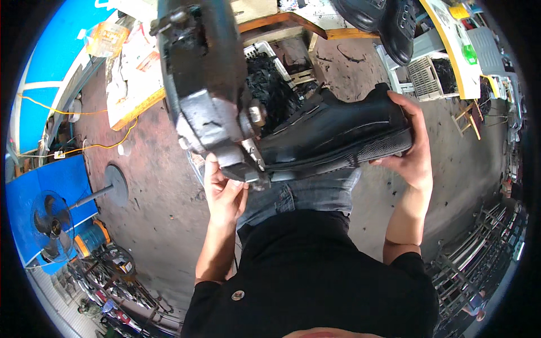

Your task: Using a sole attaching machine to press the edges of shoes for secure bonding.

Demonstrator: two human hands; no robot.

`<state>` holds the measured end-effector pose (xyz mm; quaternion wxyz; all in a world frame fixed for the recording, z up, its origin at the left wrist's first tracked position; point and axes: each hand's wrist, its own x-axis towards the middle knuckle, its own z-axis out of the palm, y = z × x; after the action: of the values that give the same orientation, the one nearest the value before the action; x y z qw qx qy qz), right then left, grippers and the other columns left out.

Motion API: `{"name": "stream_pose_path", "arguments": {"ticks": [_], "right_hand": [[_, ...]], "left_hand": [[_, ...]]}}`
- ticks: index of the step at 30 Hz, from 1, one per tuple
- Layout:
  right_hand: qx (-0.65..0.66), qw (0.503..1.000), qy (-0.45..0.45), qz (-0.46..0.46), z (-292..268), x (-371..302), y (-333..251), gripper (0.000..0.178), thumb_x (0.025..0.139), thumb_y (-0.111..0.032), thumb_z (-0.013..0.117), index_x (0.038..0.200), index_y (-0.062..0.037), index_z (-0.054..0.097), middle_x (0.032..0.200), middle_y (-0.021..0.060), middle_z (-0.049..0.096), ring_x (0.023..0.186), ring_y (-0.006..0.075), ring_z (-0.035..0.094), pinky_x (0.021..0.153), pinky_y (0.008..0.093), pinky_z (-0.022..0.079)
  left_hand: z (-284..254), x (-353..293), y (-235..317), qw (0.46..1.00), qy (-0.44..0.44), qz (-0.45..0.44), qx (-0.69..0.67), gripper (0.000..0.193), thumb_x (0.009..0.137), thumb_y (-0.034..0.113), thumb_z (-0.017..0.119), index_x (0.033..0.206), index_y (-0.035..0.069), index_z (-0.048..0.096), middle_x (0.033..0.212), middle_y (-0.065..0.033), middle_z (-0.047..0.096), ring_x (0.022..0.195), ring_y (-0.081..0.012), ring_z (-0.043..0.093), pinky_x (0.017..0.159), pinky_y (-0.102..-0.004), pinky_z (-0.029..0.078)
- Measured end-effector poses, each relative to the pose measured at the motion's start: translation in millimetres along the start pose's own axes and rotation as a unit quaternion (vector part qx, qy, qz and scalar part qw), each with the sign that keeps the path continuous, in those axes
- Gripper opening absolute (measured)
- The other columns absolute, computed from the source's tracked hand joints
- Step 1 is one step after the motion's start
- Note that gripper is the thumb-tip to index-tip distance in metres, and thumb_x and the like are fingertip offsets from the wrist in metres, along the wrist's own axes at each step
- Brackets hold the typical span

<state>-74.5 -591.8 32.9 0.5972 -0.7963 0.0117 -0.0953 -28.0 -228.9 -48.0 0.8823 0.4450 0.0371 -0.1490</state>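
Boot: a black leather boot (338, 127) with a ridged black rubber sole (372, 151) is held up in front of the person's lap, its left end at the machine's tip; a thin pale line runs along its side.
Right hand: the right hand (414, 149) is closed around the boot's right end.
Left hand: the left hand (222, 197) has bent fingers at the machine's lower tip; whether it grips the boot cannot be told.
Machine: a dark, worn metal machine head (205, 121) stands between the camera and the boot's left end.
Badge: a small round badge (238, 295) sits on the black shirt (327, 270), its marking too small to read.
Packaging: a clear plastic wrapper with orange print (106, 38) lies by the left worktop (138, 104); its lettering is blurred.
Crate: a white plastic crate (280, 66) holds black scraps (273, 96).
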Motion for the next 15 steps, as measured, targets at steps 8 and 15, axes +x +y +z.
{"name": "stream_pose_path", "arguments": {"ticks": [8,15], "right_hand": [[0.046,0.997,-0.033,0.048,19,4,-32,0.114,0.042,0.011,0.089,0.148,-0.0001,0.050,0.154,0.0152,0.050,0.142,0.0260,0.048,0.116,0.0374,0.040],[-0.010,0.996,-0.070,-0.053,62,11,-22,0.099,0.059,-0.004,0.096,0.148,-0.0041,0.052,0.151,0.0147,0.054,0.137,0.0260,0.054,0.100,0.0381,0.053]], "left_hand": [[-38,2,-5,0.988,-0.017,-0.026,-0.150,0.067,0.095,0.007,0.071,0.153,0.010,0.038,0.139,-0.0128,0.058,0.123,-0.0267,0.064,0.104,-0.0431,0.056],[-64,4,21,0.993,0.030,0.003,-0.117,0.070,0.092,0.011,0.075,0.154,0.007,0.041,0.159,-0.0165,0.040,0.141,-0.0303,0.048,0.117,-0.0453,0.044]]}}
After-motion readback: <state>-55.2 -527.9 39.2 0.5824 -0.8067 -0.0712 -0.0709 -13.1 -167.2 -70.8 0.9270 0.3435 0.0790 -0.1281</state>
